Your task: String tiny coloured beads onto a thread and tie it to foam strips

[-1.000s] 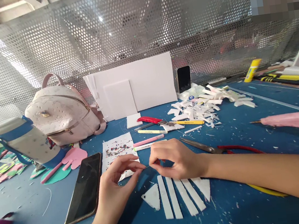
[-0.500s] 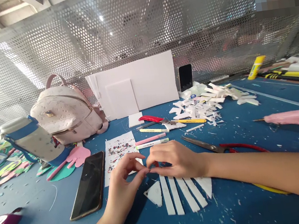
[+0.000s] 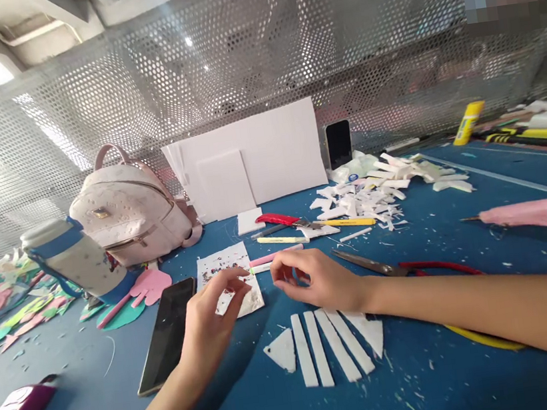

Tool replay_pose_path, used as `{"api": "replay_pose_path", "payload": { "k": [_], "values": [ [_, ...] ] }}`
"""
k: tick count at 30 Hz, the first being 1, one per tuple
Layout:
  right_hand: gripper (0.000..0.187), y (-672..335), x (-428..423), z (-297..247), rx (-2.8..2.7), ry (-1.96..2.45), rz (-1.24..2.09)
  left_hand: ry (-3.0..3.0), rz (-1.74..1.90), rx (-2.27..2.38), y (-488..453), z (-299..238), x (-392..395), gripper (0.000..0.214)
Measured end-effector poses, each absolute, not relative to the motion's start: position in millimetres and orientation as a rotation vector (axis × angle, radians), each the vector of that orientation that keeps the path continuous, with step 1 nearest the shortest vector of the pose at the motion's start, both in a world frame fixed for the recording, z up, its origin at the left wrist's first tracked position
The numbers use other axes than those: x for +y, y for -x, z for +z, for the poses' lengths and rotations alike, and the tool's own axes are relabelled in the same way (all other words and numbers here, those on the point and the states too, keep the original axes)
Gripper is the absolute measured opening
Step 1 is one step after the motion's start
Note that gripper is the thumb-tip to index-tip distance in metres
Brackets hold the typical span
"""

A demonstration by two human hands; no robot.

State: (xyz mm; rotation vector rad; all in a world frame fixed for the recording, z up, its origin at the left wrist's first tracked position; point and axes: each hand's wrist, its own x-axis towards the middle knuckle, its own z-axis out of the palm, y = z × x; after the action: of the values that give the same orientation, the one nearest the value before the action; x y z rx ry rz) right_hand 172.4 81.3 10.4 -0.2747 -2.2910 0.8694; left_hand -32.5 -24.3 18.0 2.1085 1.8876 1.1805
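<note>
My left hand [image 3: 216, 303] hovers beside a white sheet [image 3: 257, 298] strewn with small coloured bits. Its thumb and forefinger are bent toward each other with a narrow gap, and nothing shows between them. Across from it, my right hand [image 3: 321, 279] is loosely curled, also with nothing visible in its fingers. Below the hands, white foam pieces lie in a fish-like row: a triangular head piece [image 3: 281, 352] with a small hole, several narrow strips [image 3: 304, 350], and a wider tail piece [image 3: 368, 332] partly behind my right wrist.
Scissors [image 3: 369, 263] lie partly under my right forearm, with a pink glue gun [image 3: 521, 216] farther right. Behind are markers [image 3: 283, 239], a red cutter [image 3: 280, 219] and foam scraps [image 3: 363, 196]. At left are a phone [image 3: 171, 326], a bottle [image 3: 76, 261] and a backpack [image 3: 128, 211].
My hands, whose fingertips met above the foam pieces, have moved apart. The left has drawn back leftward and the right has lifted slightly. The strips' upper ends are now uncovered.
</note>
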Motion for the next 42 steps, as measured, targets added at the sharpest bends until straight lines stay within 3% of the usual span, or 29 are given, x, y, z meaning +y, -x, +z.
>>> {"api": "replay_pose_path", "payload": {
  "k": [5,11,27,42],
  "values": [
    [0.002,-171.7,85.0,10.3,-2.194,0.352,0.983,-2.224,0.799,2.022,45.6,9.2,-10.8,0.015],
    [0.002,-171.2,86.7,8.1,-2.187,0.364,1.004,-2.224,0.760,2.059,45.4,4.2,-3.9,0.013],
    [0.004,-172.3,85.0,8.7,-2.154,0.329,1.026,-1.694,1.241,1.704,29.9,8.2,-11.7,0.015],
    [0.003,-175.3,82.6,6.8,-2.280,0.176,0.759,-1.417,1.398,1.465,18.0,3.6,-22.1,0.016]
  ]
}}
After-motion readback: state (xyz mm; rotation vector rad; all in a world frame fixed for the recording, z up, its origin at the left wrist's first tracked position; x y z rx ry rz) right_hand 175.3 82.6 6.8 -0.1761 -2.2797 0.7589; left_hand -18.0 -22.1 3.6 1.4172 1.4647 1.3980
